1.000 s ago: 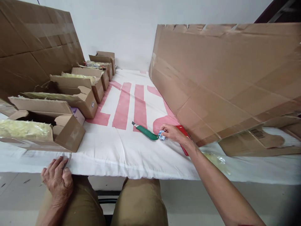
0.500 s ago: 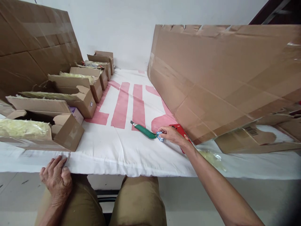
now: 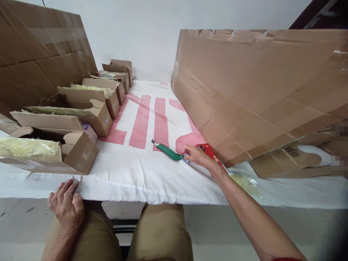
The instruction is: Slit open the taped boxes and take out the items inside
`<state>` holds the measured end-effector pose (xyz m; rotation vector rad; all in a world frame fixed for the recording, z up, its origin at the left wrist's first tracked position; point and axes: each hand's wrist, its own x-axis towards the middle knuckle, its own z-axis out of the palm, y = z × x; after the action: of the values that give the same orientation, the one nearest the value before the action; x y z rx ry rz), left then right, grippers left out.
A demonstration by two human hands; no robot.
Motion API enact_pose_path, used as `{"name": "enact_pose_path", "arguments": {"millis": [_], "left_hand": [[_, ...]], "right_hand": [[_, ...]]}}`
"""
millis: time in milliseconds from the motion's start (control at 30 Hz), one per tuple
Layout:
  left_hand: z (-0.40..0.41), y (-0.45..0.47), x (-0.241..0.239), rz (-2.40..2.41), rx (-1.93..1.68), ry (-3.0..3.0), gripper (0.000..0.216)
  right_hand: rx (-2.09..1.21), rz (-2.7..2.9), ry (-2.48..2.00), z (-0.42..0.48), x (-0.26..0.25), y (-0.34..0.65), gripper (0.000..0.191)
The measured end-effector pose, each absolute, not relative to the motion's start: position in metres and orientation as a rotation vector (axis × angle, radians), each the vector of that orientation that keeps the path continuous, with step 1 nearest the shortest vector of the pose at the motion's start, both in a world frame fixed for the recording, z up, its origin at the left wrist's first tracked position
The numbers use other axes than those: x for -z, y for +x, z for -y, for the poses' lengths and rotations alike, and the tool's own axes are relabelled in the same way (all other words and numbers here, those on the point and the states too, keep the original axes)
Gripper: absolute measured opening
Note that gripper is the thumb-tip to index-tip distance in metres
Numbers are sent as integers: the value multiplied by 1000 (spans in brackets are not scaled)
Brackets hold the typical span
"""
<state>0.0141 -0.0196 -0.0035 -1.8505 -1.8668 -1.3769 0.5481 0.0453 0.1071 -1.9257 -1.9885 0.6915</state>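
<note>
My right hand (image 3: 196, 155) reaches across the white cloth, thumb and fingertips pinched on a small blue-and-white piece (image 3: 186, 158), mostly covered by the fingers. That piece touches or lies right by the handle end of a green utility knife (image 3: 168, 151), whose blade end points to the far left. Partly under my right hand and wrist lies a red phone (image 3: 208, 150) with a camera cluster and a printed pattern. My left hand (image 3: 67, 203) rests at the table's front edge, fingers loosely bent on the cloth, thumb apart; I see nothing held in it.
Open cardboard boxes (image 3: 81, 152), some with yellowish plastic packs, line the left side. A large cardboard panel (image 3: 255, 87) leans over the right, above another box (image 3: 274, 163). A clear yellowish bag (image 3: 247, 184) lies near the front edge. The cloth (image 3: 136, 181) has pink stripes.
My right fingers have closed further over the blue-and-white piece, which shows less now. The knife and phone have stayed in place. My left hand keeps its position on the edge.
</note>
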Motion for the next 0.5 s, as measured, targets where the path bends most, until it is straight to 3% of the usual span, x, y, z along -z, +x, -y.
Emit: {"name": "enact_pose_path", "arguments": {"millis": [500], "left_hand": [[19, 11, 5, 1777, 1375, -1870, 36]], "right_hand": [[-882, 1912, -1773, -33, -127, 558, 17]]}}
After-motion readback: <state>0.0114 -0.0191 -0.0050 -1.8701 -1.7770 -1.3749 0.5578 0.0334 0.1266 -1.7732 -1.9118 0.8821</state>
